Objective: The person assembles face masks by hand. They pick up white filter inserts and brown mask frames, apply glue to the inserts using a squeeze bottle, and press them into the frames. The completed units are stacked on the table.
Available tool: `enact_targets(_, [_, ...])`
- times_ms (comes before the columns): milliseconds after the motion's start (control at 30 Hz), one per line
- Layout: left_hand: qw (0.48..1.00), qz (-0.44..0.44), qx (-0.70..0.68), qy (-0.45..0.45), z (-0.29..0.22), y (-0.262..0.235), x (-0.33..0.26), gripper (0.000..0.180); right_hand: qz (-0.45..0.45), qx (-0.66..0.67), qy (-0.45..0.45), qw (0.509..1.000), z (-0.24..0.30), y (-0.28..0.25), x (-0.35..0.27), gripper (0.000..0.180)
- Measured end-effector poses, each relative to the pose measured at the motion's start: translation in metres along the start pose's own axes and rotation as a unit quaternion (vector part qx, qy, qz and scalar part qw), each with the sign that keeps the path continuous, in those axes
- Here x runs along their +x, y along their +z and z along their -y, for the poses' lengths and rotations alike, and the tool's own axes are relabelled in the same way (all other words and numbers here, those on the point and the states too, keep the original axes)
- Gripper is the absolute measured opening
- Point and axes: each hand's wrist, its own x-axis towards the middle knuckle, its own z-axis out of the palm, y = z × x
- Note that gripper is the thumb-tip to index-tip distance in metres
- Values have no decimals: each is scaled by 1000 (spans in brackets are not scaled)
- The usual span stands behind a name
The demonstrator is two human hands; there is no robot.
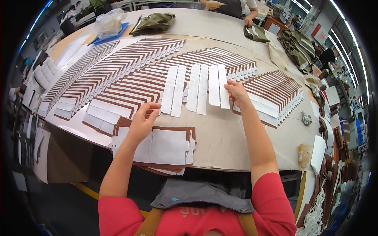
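My right hand point(237, 93) pinches the right edge of a white split panel point(219, 86), made of two long strips side by side. To its left are two similar white panels, a middle one point(197, 89) and a left one point(173, 91). Beside the left panel's lower end is my left hand point(144, 120), its fingers curled with thumb and index close together; what they hold, if anything, I cannot make out. Below that hand, a stack of brown-edged white pieces point(167, 146) lies at the table's near edge. My left forearm covers part of the stack.
Overlapping rows of brown-edged white pieces point(136, 84) fan across the table point(220, 145), with another row point(271, 94) at right. Green fabric bundles point(154, 23) lie at the far side, near a blue tray point(112, 34) with a plastic bag. A co-worker's hand point(249, 21) touches green fabric.
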Motion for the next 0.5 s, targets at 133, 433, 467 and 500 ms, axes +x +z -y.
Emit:
enact_targets(133, [1000, -3, 2, -2, 0, -1, -4, 19, 4, -75, -36, 996, -13, -4, 5, 42])
enact_targets(433, [1000, -3, 2, 3, 5, -3, -14, 18, -43, -213, -75, 973, -14, 6, -7, 51])
enact_targets(467, [1000, -4, 0, -2, 6, -4, -16, 18, -43, -220, -73, 972, -14, 7, -9, 50])
enact_targets(500, [1000, -7, -1, -8, 5, -6, -18, 18, -43, -226, -72, 971, -12, 9, -12, 49])
